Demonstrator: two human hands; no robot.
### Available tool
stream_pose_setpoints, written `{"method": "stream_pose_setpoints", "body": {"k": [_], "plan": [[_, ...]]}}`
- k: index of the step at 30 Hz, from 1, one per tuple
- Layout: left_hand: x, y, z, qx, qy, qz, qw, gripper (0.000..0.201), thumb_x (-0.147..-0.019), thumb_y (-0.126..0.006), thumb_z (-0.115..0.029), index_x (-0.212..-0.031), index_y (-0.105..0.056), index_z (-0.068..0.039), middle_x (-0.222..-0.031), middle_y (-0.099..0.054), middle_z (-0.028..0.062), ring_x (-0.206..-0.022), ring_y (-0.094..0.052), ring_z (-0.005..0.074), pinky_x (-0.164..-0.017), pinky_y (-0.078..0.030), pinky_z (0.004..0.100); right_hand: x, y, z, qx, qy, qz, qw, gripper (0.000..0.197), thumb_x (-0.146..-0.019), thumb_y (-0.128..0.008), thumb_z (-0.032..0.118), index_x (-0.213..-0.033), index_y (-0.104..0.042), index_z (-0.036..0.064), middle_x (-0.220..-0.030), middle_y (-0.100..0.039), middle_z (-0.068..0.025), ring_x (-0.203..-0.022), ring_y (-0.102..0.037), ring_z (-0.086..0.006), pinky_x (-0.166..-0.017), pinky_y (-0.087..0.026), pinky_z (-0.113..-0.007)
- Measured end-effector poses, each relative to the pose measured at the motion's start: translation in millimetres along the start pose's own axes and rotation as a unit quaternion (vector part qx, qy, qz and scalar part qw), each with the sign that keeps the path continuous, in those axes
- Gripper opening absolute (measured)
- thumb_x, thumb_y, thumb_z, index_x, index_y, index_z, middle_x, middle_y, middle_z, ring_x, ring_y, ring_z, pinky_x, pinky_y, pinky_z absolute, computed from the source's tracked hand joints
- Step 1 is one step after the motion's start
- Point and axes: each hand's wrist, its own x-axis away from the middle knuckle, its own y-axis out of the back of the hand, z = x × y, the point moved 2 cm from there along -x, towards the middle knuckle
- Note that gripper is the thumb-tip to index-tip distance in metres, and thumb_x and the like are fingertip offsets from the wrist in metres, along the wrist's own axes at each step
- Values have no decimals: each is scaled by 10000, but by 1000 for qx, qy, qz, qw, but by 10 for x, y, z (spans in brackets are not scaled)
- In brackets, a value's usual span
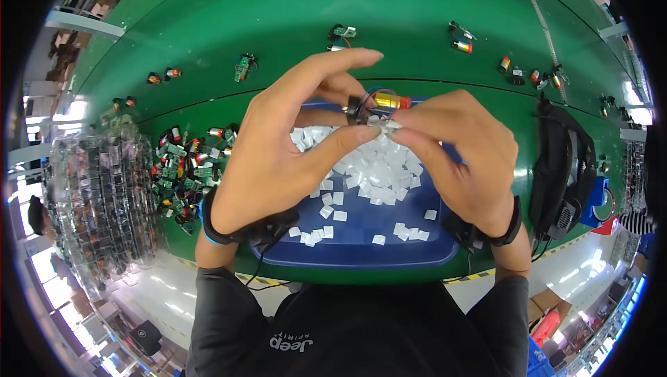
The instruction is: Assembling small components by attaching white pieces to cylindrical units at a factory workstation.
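Note:
Both my hands are raised over a blue tray strewn with small white square pads. In my left hand is a small wired battery assembly: a gold-and-red cylindrical battery joined by thin red and blue wires to a round black part. My left thumb reaches in toward the right fingertips. Thumb and index finger of my right hand are pinched together on a small white piece, right below the battery. The fingers partly cover this piece, and its exact shape is hard to make out.
A pile of green circuit boards with batteries lies left of the tray, beside stacked clear plastic trays. More battery assemblies are spread along the far green table. On the right lies a black bag.

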Motion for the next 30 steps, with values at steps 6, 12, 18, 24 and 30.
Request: {"method": "stream_pose_setpoints", "body": {"k": [6, 12, 18, 24, 30], "plan": [[-11, 30, 69, -105, -83, 27, 991, 394, -728, -765, 36, -1106, -688, -45, -1095, -597, 126, -990, -610, 209, -847, -527, 321, -37, 33, 39, 136, 117, 78, 981, 287, -645, -754, -16, -930, -733, 19, -815, -675, -87, -663, -651, -194, -529, -508, -270], [-8, 70, -17, -216, -209, 19, 954, 346, -714, -794, -21, -1041, -683, -33, -1090, -585, 139, -980, -608, 244, -838, -507, 349, -28, 20, -43, 142, 134, 68, 978, 322, -598, -726, 4, -920, -741, 12, -829, -670, -80, -673, -657, -195, -533, -518, -262], [-4, 281, 71, -4, -78, 22, 997, 322, -912, -672, -189, -1144, -613, 26, -1112, -585, 162, -861, -634, 232, -767, -528, 352, -48, 26, -121, 103, 222, -14, 970, 331, -581, -716, 37, -908, -732, -5, -832, -668, -74, -686, -665, -213, -521, -527, -254], [-67, 107, 205, 217, 238, 167, 932, 268, -983, -619, -211, -1101, -617, 30, -920, -696, 93, -708, -613, 108, -579, -531, 246, -16, 11, 43, 118, 166, 54, 978, 242, -649, -732, -28, -890, -723, -2, -873, -703, -107, -735, -689, -235, -620, -563, -291], [3, 22, 276, 191, 188, 142, 953, 278, -976, -635, -204, -1117, -617, 35, -873, -686, 83, -675, -607, 97, -567, -531, 239, 17, -12, -7, 139, 50, 96, 984, 137, -812, -717, 8, -939, -679, -27, -899, -713, -112, -813, -701, -209, -704, -556, -284]]}}
